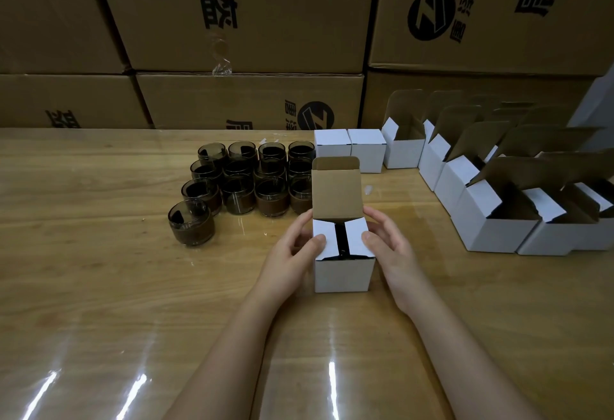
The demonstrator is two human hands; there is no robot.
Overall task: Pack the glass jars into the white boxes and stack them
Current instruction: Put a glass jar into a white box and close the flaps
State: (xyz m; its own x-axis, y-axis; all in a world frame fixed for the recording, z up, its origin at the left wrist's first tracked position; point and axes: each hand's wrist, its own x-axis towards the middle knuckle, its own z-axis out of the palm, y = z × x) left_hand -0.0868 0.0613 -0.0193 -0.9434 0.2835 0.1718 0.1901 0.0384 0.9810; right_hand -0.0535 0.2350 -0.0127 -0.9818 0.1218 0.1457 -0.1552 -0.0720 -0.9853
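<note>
The left hand (pixel 292 253) and the right hand (pixel 388 250) gripped a small white cardboard box (pixel 342 273) between them. Their fingers curled round its side walls, and each thumb pressed one white side flap down flat. The two flap edges did not meet. A dark slit lay between them, and what sat inside could not be made out. The box's brown-lined lid stood upright at its far edge, beyond the fingertips.

Ahead and left of the left hand stood a close-packed block of smoky dark glass jars (pixel 252 177), with one single jar (pixel 191 222) at its near-left corner. Just beyond the lid stood two closed white boxes (pixel 350 149). Right of the right hand, well apart, ran rows of open white boxes (pixel 491 230). The glossy wooden table (pixel 116 286) lay bare and wide to the left of the hands and nearer than them. Stacked brown cardboard cartons (pixel 249 21) walled its far edge.
</note>
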